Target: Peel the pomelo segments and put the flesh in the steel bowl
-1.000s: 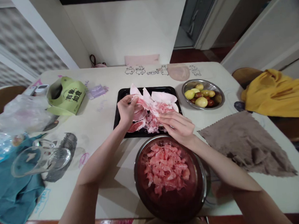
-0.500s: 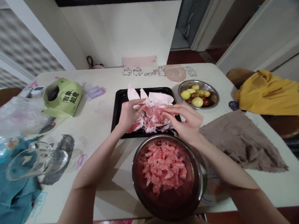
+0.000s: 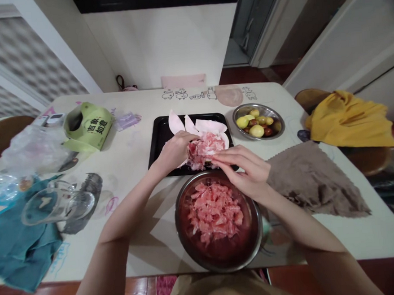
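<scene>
Over the black tray [image 3: 156, 137], my left hand [image 3: 176, 152] is closed on a reddish pomelo segment [image 3: 193, 151], partly hidden by its fingers. My right hand [image 3: 247, 167] is at the tray's near right side, thumb and fingers pinched together at the pink and white pulp; what lies between the tips is too small to make out. Pale pomelo peel [image 3: 211, 126] and a heap of torn membrane [image 3: 213, 142] lie in the tray. Right in front of me stands a steel bowl [image 3: 179, 232] holding peeled pink pomelo flesh [image 3: 215, 213].
A smaller steel bowl [image 3: 280, 130] of green and brown fruit stands behind on the right, near a brown cloth [image 3: 317, 179]. To the left are a glass pitcher [image 3: 57, 204], a teal cloth [image 3: 25, 245], a green paper bag [image 3: 89, 128] and a clear plastic bag [image 3: 35, 150].
My left hand has turned over more, knuckles up, with the segment lower beneath its fingers. My right hand stays pinched near the heap. The view has shifted slightly.
</scene>
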Tool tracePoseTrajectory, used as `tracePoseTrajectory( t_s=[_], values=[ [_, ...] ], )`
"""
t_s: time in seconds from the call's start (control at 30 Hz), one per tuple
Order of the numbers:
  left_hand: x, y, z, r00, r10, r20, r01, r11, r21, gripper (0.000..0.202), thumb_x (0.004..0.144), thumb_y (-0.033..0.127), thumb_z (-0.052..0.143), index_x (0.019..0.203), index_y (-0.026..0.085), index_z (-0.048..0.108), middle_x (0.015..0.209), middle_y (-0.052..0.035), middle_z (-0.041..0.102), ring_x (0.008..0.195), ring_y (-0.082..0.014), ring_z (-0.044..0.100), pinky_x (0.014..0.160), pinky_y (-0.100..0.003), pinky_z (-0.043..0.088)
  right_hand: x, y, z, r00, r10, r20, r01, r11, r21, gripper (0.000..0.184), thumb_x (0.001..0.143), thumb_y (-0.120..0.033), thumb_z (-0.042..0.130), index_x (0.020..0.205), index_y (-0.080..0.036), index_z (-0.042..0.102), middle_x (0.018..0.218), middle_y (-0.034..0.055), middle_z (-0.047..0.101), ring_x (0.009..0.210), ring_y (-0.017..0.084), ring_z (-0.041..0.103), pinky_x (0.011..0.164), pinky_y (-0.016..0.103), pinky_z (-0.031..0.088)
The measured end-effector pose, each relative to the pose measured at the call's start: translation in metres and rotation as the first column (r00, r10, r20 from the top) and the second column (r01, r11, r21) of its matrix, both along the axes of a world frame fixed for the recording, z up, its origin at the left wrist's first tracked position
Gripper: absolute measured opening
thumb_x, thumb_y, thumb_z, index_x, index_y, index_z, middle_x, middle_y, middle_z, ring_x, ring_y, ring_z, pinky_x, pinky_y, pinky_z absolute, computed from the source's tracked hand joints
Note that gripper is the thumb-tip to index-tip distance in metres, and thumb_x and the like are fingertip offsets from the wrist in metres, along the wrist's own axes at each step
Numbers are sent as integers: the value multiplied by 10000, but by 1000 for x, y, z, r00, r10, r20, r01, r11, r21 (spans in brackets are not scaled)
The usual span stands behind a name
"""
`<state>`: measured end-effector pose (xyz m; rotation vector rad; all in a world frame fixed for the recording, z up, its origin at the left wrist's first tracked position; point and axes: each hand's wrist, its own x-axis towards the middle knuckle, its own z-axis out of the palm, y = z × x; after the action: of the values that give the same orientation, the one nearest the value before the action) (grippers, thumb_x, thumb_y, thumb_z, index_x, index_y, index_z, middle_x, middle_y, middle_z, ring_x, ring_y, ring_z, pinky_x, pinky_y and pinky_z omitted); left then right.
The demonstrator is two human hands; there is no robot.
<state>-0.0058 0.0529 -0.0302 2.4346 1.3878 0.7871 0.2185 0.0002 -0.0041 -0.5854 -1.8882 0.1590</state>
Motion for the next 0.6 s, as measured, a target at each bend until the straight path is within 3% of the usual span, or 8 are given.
tracePoseTrajectory(
  t_s=[0.1, 0.2, 0.3, 0.37, 0.5, 0.6],
  values=[
    [-1, -23, 23, 989, -87, 119, 85, 996, 20, 446, 928, 17, 431, 1216, 182, 730, 1178, -108, 755, 1144, -235, 694, 1026, -430, 548, 4, -13, -1, 998, -5, -59, 0, 997, -79, 241, 853, -91, 766, 1017, -267, 774, 903, 10, 814, 783, 167, 761, 720, 322, 643],
    [1, -53, 41, 936, -173, 305, 209, 974, -91, 456, 956, 57, 458, 1328, 219, 668, 1297, -99, 721, 1258, -228, 657, 1051, -407, 556, 9, -24, -3, 990, -40, -135, 7, 971, -239, 168, 839, -144, 802, 958, -261, 784, 885, 12, 809, 787, 165, 751, 728, 308, 633],
    [6, -82, 48, 829, -227, 511, 389, 890, -236, 543, 956, 99, 521, 1467, 280, 545, 1437, -96, 639, 1309, -222, 640, 1050, -367, 584, 12, -35, -3, 973, -83, -216, -18, 905, -426, 103, 832, -210, 822, 918, -248, 780, 869, 12, 794, 778, 154, 744, 712, 277, 628],
    [11, -96, 48, 801, -235, 551, 433, 862, -262, 605, 919, 136, 635, 1486, 313, 519, 1476, -97, 603, 1367, -240, 595, 1088, -374, 570, 14, -41, -1, 957, -91, -274, -66, 854, -516, 94, 833, -240, 821, 911, -234, 769, 858, 11, 787, 766, 151, 750, 719, 271, 637],
    [23, -108, 40, 793, -119, 597, 349, 893, -286, 530, 877, 240, 757, 1387, 250, 614, 1249, -112, 713, 1120, -214, 709, 863, -295, 652, 13, -52, -3, 933, -114, -341, -120, 795, -594, 129, 833, -288, 822, 927, -225, 760, 875, 16, 790, 767, 153, 760, 713, 266, 654],
    [27, -107, 35, 797, -75, 600, 296, 914, -279, 404, 881, 239, 763, 1277, 211, 683, 1093, -90, 751, 972, -169, 729, 811, -252, 637, 12, -60, -9, 927, -119, -356, -128, 790, -599, 156, 834, -294, 822, 967, -234, 768, 926, 25, 799, 778, 155, 768, 719, 265, 662]
  ],
)
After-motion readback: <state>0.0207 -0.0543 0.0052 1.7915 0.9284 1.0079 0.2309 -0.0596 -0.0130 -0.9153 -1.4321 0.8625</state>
